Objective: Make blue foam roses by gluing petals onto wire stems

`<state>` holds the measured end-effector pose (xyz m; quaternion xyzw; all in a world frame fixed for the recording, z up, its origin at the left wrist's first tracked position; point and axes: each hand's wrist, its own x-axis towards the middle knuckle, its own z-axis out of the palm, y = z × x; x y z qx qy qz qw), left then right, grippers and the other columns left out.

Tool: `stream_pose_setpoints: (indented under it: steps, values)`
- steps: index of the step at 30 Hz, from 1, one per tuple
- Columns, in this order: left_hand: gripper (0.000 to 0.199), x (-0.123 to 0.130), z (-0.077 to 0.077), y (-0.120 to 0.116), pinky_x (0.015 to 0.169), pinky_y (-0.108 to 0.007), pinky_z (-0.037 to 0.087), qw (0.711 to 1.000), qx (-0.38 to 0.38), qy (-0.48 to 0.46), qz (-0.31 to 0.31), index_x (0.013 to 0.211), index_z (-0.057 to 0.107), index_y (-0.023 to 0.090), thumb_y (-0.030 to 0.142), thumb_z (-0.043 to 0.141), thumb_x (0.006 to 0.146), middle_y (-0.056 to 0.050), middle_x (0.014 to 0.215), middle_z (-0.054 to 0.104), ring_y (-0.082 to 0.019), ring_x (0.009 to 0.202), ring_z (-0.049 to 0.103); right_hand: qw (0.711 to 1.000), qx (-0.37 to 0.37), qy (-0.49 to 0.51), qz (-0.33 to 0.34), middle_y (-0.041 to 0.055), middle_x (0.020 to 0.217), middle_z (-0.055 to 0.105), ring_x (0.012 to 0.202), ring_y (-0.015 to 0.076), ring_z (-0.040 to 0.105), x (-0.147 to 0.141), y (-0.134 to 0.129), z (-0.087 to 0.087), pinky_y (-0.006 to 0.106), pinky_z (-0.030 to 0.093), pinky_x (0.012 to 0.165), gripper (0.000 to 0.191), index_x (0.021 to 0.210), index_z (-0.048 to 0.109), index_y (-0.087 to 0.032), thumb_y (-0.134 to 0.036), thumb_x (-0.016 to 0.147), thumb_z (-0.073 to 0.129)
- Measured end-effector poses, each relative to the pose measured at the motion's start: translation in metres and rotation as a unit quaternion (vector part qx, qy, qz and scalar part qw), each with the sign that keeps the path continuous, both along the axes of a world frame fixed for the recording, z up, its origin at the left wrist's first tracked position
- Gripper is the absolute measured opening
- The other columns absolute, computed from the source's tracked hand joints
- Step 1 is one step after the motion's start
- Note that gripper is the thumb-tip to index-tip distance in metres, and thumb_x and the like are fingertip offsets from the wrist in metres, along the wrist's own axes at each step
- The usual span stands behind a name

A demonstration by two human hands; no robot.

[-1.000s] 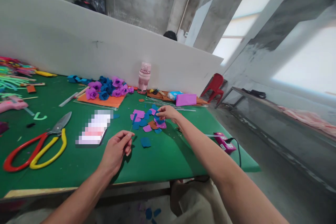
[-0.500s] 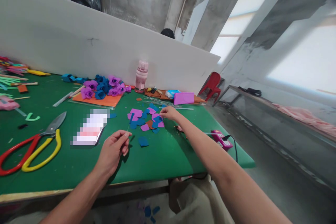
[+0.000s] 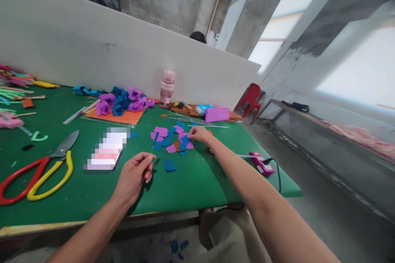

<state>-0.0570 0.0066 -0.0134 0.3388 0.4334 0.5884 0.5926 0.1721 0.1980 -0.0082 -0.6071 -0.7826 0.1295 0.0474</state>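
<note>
My left hand [image 3: 138, 172] is closed in a pinch on a thin wire stem [image 3: 153, 148], held upright, with a strip of blue paper [image 3: 156, 137] at its top. My right hand [image 3: 199, 134] reaches to the right edge of a loose pile of purple, blue and brown paper petals [image 3: 170, 146]. Its thumb and fingertips are pinched together at a purple petal [image 3: 183, 136]; whether they grip it is too small to tell. One separate blue petal [image 3: 169, 165] lies on the green tabletop between my hands.
Large scissors [image 3: 52, 168] with red and yellow handles and a blurred-out phone [image 3: 107, 149] lie left. Purple and blue paper flowers [image 3: 121, 101] rest on orange paper. A pink bottle [image 3: 167, 88] stands by the white partition [image 3: 123, 41]. A pink corded device [image 3: 261, 164] sits right.
Both hands keep almost the same place and grip. The whole view has shifted very slightly.
</note>
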Motion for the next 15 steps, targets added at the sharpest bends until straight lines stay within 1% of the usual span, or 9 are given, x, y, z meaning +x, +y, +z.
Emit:
stream_pose_setpoints:
  steps: [3,7,11,15]
  values:
    - [0.020,-0.0001,-0.0008,0.0005,0.036,-0.016,0.027,1.000,0.001,0.002,0.001,0.077,0.059,0.015,0.033,0.064,0.072,0.007,0.053,0.043,-0.003,0.039,0.034,1.000,-0.004,-0.008,0.000,-0.0002,0.064,0.066,0.058,0.0108,0.056,-0.0014,-0.0003,-0.0027,0.018,0.034,0.048,0.008,0.069,0.068,-0.016,-0.022,0.065,0.066]
    - [0.020,-0.0003,-0.0012,0.0005,0.036,-0.016,0.027,1.000,0.002,0.001,0.001,0.078,0.059,0.015,0.033,0.064,0.072,0.007,0.053,0.043,-0.003,0.039,0.035,1.000,0.006,-0.007,-0.010,0.0004,0.065,0.066,0.058,0.0104,0.055,-0.0021,0.0004,-0.0032,0.018,0.034,0.049,0.008,0.070,0.068,-0.015,-0.019,0.069,0.061]
    - [0.020,-0.0002,-0.0001,0.0004,0.036,-0.016,0.027,1.000,-0.001,0.001,-0.001,0.078,0.059,0.015,0.033,0.065,0.071,0.007,0.052,0.043,-0.003,0.039,0.034,1.000,0.009,-0.015,-0.020,0.0008,0.062,0.065,0.057,0.0112,0.055,-0.0002,0.0003,-0.0050,0.019,0.034,0.049,0.009,0.067,0.067,-0.015,-0.023,0.068,0.063]
    - [0.022,0.0003,0.0015,0.0003,0.036,-0.016,0.027,1.000,-0.004,0.001,0.001,0.077,0.059,0.015,0.034,0.065,0.070,0.007,0.052,0.043,-0.003,0.039,0.034,1.000,0.011,-0.014,-0.013,-0.0004,0.061,0.064,0.056,0.0104,0.055,0.0008,-0.0014,-0.0055,0.018,0.034,0.049,0.010,0.065,0.067,-0.016,-0.025,0.068,0.064]
